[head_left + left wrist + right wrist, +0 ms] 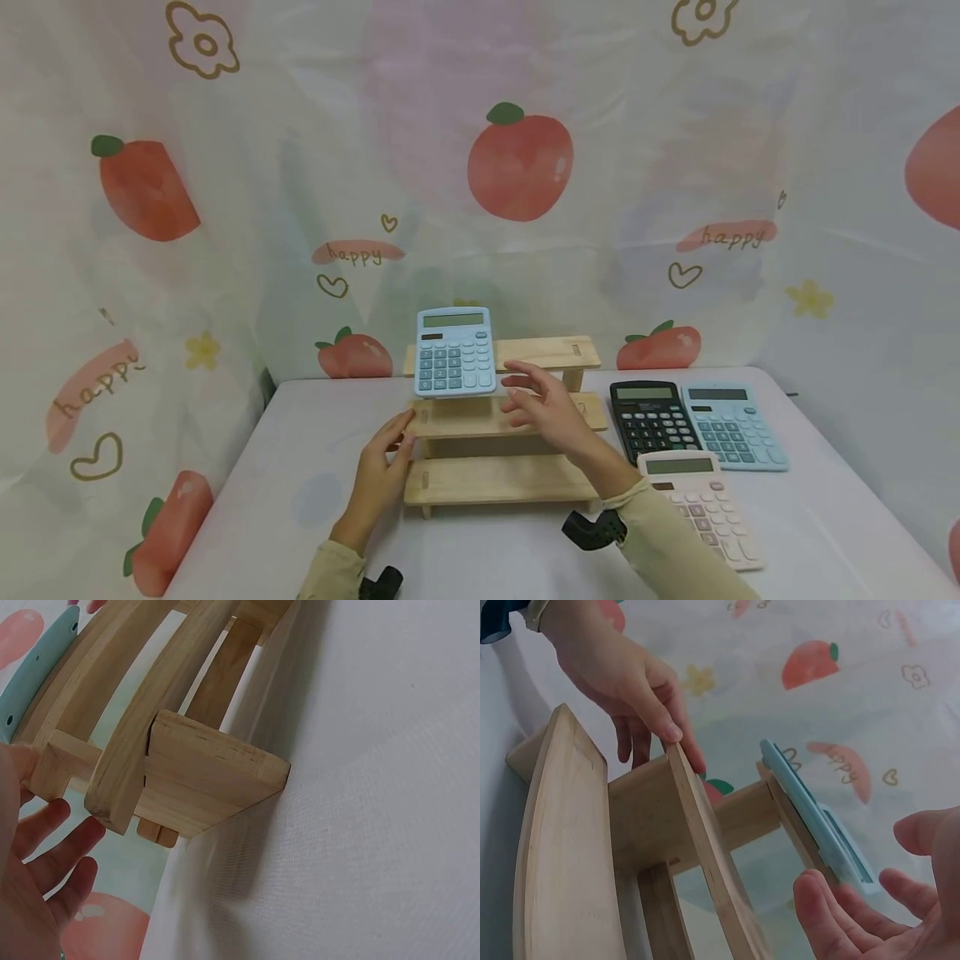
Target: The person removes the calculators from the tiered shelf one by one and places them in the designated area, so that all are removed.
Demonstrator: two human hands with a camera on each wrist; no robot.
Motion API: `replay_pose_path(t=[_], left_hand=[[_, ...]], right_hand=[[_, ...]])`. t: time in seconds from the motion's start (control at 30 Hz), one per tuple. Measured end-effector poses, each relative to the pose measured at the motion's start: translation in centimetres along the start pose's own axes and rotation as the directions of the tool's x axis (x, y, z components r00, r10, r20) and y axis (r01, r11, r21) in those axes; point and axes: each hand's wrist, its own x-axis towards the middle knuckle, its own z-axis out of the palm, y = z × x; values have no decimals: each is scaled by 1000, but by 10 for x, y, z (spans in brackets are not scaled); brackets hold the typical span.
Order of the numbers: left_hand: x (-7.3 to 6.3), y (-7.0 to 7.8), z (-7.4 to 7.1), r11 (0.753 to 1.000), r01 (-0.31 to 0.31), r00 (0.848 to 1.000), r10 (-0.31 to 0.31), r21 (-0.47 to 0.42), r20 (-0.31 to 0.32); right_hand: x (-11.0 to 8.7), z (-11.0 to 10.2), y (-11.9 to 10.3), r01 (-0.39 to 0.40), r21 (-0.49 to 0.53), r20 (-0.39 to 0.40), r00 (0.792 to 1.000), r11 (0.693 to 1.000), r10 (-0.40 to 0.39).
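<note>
A light blue calculator leans upright on the three-tier wooden stand, toward its left side. My left hand is at the left end of the middle shelf; in the right wrist view its thumb and index finger hold the board's end. My right hand, fingers loosely spread and holding nothing, is in front of the stand, just right of the calculator. In the right wrist view, the calculator appears edge-on beyond the right hand's fingertips.
Right of the stand, a black calculator and another blue calculator lie side by side on the white table. A pink-white calculator overlaps their lower edges, partly behind my right sleeve. A fruit-print cloth hangs behind.
</note>
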Motion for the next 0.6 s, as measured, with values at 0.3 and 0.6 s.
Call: replay_pose_path(t=[0.3,0.6], left_hand=[[1,0,-1,1000,-20,1000,20,-1,-6],[0,-1,-1,1000,1,1000,-1,1,5]], right_hand=[[16,12,-2,-40,31,18,999,999,39],[27,20,1,-74,76,16,997,994,73]])
